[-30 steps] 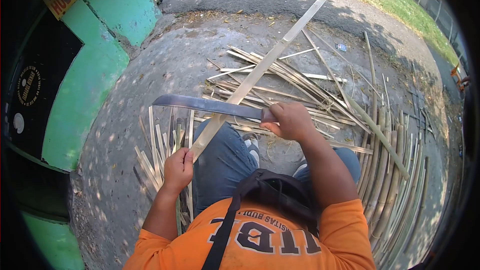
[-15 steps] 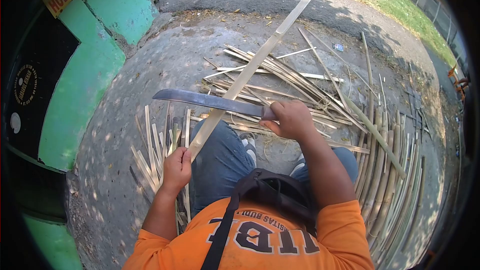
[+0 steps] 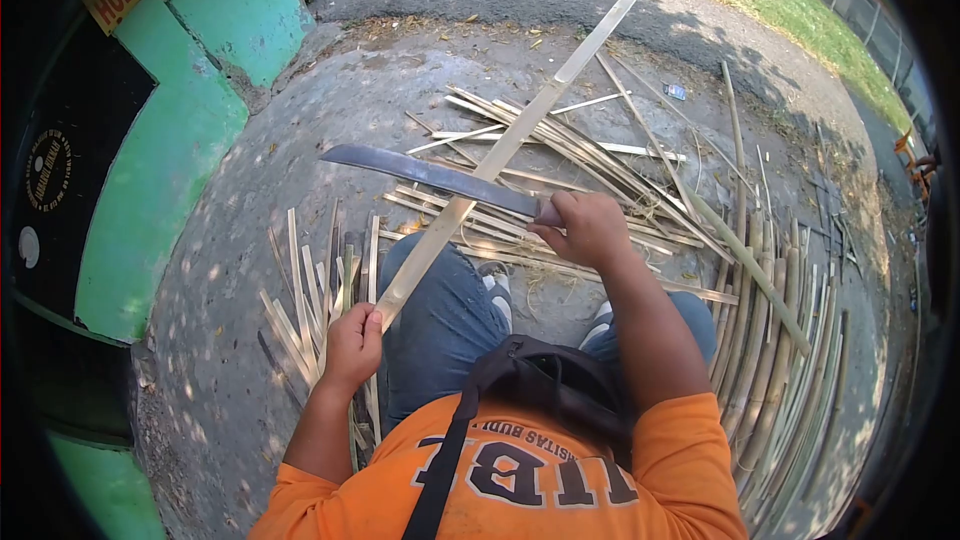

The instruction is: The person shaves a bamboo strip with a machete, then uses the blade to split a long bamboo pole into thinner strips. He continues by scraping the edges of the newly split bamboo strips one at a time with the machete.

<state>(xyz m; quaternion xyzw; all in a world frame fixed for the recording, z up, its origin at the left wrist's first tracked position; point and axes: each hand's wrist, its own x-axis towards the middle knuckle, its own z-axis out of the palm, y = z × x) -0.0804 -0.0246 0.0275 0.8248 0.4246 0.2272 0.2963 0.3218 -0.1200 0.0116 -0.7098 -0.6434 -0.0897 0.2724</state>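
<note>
My left hand (image 3: pixel 354 345) is closed round the near end of a long, pale split bamboo strip (image 3: pixel 520 130). The strip slants up and away to the right, past my left knee. In my right hand (image 3: pixel 588 230) is the handle of a machete (image 3: pixel 430 175), gripped with the fingers wrapped round it. Its long dark blade points left and lies across the strip about midway along, overlapping it in this view.
Cut bamboo strips (image 3: pixel 590 155) lie in a loose pile on the concrete ahead. Several more strips (image 3: pixel 300 290) lie by my left leg. Bamboo poles (image 3: pixel 765 360) are laid along my right side. A green wall (image 3: pixel 190 170) stands at the left.
The machete has shifted slightly right, its tip now a little higher and its handle end a little lower. The strip's far end has dipped slightly. My left hand stays in place.
</note>
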